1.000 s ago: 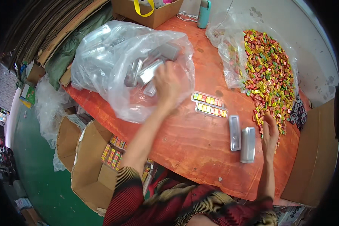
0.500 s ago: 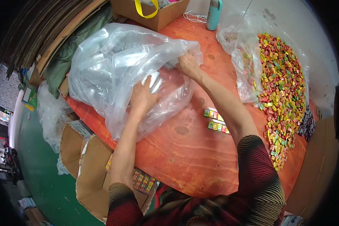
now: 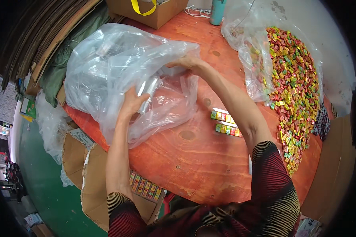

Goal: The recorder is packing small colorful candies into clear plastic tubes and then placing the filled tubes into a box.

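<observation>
Veiling most contents [image 3: 148, 89]: plastic bag [image 3: 95, 71] at left fingers [image 3: 142, 98]; bottle [image 3: 217, 12] cut off.

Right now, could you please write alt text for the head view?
A person's left hand and right hand are at the mouth of a large clear plastic bag on a reddish table. To the right lies a heap of small, multicoloured pieces.
</observation>
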### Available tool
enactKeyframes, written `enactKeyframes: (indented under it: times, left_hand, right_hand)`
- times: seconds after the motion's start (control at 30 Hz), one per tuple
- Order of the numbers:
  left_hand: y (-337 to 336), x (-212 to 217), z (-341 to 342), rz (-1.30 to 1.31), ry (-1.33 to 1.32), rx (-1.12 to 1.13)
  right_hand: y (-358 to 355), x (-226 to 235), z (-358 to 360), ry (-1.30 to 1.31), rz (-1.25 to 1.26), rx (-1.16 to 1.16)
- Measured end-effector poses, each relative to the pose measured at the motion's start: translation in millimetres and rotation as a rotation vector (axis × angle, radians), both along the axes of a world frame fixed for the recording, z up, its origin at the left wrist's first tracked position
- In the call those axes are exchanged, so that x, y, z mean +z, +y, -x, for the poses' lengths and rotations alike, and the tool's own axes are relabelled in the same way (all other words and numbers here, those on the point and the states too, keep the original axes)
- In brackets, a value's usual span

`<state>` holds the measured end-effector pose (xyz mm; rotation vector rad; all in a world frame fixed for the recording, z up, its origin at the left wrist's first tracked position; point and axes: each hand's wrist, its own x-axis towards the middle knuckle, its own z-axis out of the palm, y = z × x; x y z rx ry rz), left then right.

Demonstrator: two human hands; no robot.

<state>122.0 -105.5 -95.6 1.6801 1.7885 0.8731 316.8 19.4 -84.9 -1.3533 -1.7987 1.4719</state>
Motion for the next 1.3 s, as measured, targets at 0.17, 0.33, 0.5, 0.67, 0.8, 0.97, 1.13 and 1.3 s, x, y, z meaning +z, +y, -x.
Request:
enactKeyframes:
  times: [0.17,0.33,0.5,0.67,0.8,0.97,1.13,1.3]
  left_hand:
    - [-13,26,12,0.338,-0.515,0.033]
    - [-29,25,4,0.168,-0.312,-0.037]
    - [-94,43,-32,0.144,-0.506,-0.201]
    - [-157,23,-114,0.021,-0.341,-0.184]
    - [-197,-19,-147,-0.089,-0.225,-0.010]
    - [-207,-29,-167,-0.149,-0.109,0.001]
    - [-214,-48,-151,-0.159,-0.232,0.064]
    - [-217,-47,-171,-0.328,0.038,0.030]
  right_hand:
    - [-48,24,-24,0.160,0.460,0.165]
    - [-116,30,-80,0.247,0.369,0.075]
    - [-233,22,-115,0.049,0.076,0.058]
    - [-328,7,-125,-0.090,0.006,-0.234]
    - [-367,-11,-121,-0.273,-0.151,-0.325]
    - [-376,17,-142,-0.577,-0.230,-0.229]
    - [-385,2,-281,-0.694,-0.928,-0.720]
    - [-366,-67,-405,-1.007,-0.512,-1.170]
